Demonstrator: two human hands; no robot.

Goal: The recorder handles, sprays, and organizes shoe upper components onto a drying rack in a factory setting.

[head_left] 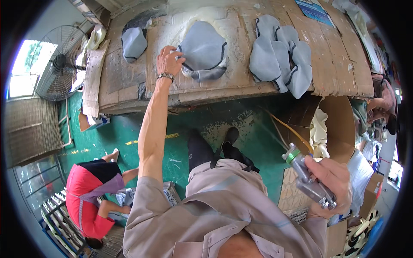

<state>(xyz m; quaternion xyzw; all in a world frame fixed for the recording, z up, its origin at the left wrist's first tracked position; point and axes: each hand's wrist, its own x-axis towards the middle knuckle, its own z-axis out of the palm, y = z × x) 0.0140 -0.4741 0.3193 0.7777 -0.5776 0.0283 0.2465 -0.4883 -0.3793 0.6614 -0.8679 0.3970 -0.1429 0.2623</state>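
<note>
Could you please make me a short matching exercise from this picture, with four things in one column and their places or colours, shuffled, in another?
Column one
1. Left hand
2. Spray gun
3. Caged fan
4. Floor

Column two
A. Green
B. At the left edge of the large grey piece
C. To the left of the table, near the window
D. In the right hand

Right pairs: 1-B, 2-D, 3-C, 4-A

Grey dark-edged pieces (202, 45) lie on the cardboard-covered table (337, 71)
</note>
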